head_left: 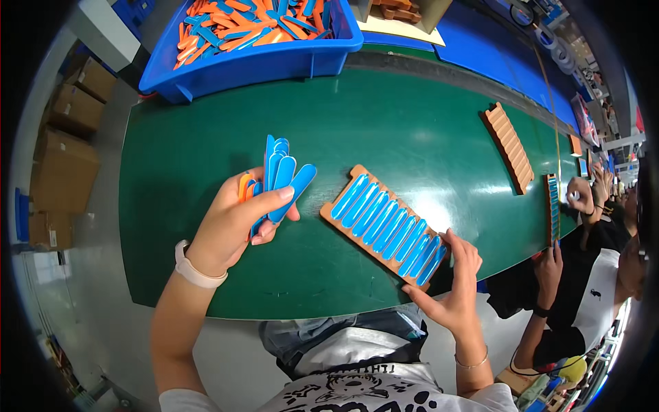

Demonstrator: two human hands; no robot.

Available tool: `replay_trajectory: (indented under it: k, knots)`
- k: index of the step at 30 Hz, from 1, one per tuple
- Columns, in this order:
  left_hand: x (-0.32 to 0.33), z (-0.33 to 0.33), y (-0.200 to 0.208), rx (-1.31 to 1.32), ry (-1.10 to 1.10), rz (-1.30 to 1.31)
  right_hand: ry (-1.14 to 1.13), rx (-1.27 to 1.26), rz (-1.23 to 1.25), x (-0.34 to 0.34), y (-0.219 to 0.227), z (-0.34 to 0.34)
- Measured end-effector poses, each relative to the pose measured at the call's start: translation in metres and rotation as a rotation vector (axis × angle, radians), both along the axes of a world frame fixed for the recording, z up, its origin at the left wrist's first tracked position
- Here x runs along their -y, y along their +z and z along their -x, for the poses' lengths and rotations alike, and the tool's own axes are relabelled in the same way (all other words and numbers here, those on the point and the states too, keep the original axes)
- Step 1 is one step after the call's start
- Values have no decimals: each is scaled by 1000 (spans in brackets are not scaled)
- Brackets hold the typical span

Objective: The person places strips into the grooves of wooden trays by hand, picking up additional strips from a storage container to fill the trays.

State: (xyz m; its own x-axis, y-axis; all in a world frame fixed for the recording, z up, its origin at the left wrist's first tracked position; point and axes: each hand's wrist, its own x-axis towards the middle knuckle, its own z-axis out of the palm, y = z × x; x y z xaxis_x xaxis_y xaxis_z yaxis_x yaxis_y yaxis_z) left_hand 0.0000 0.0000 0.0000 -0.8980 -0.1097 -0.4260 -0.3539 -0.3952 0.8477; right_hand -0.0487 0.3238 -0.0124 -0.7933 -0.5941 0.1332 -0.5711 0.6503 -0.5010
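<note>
On the green belt [206, 206] in front of the person lies a brown tray [384, 225], set at a slant. Its slots are full of blue sticks [374, 214], lined up side by side. The right hand [456, 288] is at the tray's near end. Its fingers are spread open, and the fingertips [449, 240] touch the last stick and the tray's edge. It does not grip anything.

The left hand [230, 226] is up above the belt, well to the left of the tray. It is closed tight on a bunch [278, 178] of blue sticks that fan out upward. A bit of orange shows in the bunch, beside the thumb. A pale band [195, 271] sits on that wrist, and a thin bracelet [473, 362] is on the other one.

At the far side of the belt stands a big blue bin [274, 62], heaped with loose blue and orange sticks. Further right on the belt lies a second tray [509, 146], brown all over. Past it, a third tray [552, 206] with blue in it is near another person's hands [582, 193] at the right edge. Brown boxes [65, 165] are stacked on the floor to the left
</note>
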Motion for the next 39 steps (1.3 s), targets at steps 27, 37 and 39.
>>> replay_trajectory:
  k: [27,37,39]
  knots:
    - [3,5,2,18,77,-110,-294,71,62,-104,-6,244]
    - [-3,1,6,52,-1,126,-46,-26,203,0,40,109]
    - [-6,1,9,51,-28,122,167,-99,114,15,21,78]
